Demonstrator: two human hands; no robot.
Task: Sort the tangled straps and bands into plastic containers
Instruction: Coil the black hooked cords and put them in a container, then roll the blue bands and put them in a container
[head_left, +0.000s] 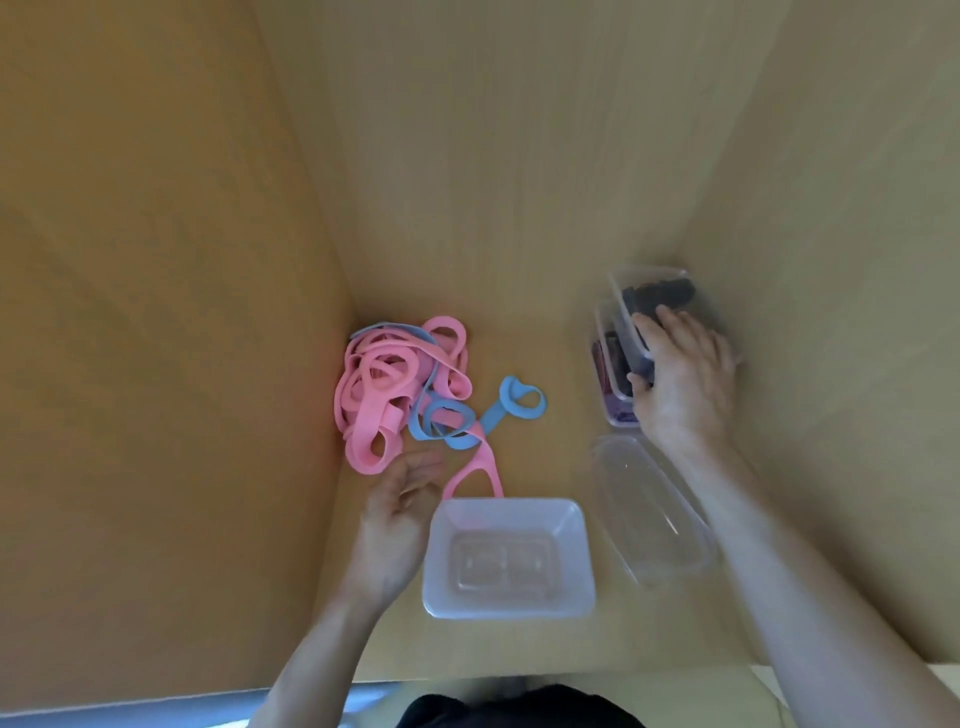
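Straps and bands (387, 395) lie in one tangle on the pale wooden tabletop (519, 218), left of the frame's centre and pressed against a wooden side panel (156, 312). Most of the heap is pink. A blue band (498, 410) winds out of its right side and ends in a curl, and one pink loop (475, 475) trails down to the far rim of a white container (431, 566).

That white container sits at the lower centre with nothing loose in it. Just to its right lies a long clear container (649, 519), set at a slant. Above that, at the right of the frame, are two more: a flat container (605, 384) holding dark and purple pieces, and a tilted container (670, 288) with dark pieces leaning over it.

The right hand (680, 379) grips the tilted container, thumb on its left rim and fingers across the top. The left hand (400, 514) hangs wide and relaxed, holding nothing, between the heap's lower edge and the white container's left side.
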